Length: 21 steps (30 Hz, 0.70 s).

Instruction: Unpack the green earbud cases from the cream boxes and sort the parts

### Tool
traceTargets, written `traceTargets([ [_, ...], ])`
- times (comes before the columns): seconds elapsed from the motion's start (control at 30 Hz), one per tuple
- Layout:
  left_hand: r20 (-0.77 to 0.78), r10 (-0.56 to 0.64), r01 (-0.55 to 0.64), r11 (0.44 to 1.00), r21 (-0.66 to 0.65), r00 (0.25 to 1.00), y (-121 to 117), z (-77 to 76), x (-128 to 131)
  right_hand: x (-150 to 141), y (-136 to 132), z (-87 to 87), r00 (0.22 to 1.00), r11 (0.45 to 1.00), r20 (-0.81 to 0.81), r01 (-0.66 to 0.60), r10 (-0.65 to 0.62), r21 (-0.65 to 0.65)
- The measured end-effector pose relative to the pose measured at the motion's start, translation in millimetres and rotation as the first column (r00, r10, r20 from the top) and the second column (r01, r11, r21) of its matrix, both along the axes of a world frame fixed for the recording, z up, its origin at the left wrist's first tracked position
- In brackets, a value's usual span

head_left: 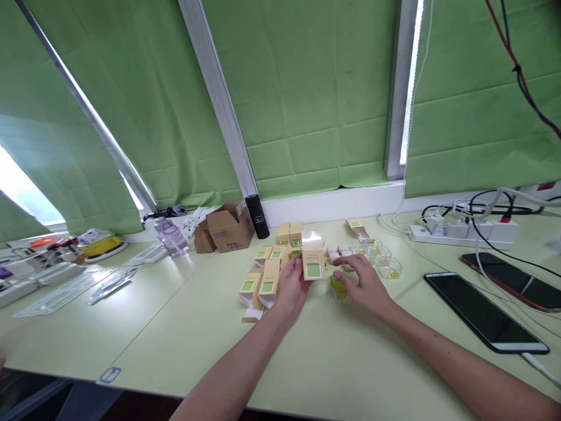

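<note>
My left hand [294, 282] is closed round a small beige box [313, 263] with a green square window, held upright with its top flap raised. My right hand [366, 280] hovers just right of it, thumb and index finger apart. Just under those fingertips is a green piece in a small clear case [339, 287]; whether they touch it I cannot tell. Several similar beige boxes [270, 279] lie left of my left hand, some with white flaps showing. Behind my right hand are pale pink pieces [338, 251] and several clear cases [391, 269] with yellow spots inside.
At the back stand a cardboard box [230, 228], a black cylinder [257, 216] and a clear purple-tinted bottle [170, 237]. Two phones lie on the right, one of them a white-edged phone [484, 310], near a power strip [464, 233] and loose cables. Flat clear packs [111, 285] lie left.
</note>
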State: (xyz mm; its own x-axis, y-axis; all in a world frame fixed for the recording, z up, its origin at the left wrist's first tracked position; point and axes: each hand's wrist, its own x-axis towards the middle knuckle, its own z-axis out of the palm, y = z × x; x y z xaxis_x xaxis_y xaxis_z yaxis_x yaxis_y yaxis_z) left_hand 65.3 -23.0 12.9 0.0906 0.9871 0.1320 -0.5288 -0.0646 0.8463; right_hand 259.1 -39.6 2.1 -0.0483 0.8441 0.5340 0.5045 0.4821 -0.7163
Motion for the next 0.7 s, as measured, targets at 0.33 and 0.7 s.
traceTargets([
  [0.33, -0.141, -0.048, 0.05, 0.999, 0.009, 0.989, -14, 9.5, 6, -8, -6, 14.4, 0.982, 0.992, -0.15, -0.123, 0.117, -0.033],
  [0.7, -0.253, 0.039, -0.006, 0.992, 0.129, 0.967, -9, 2.7, 4, -6, -1, 10.3, 0.947, 0.988, -0.317, -0.098, 0.055, -0.123],
])
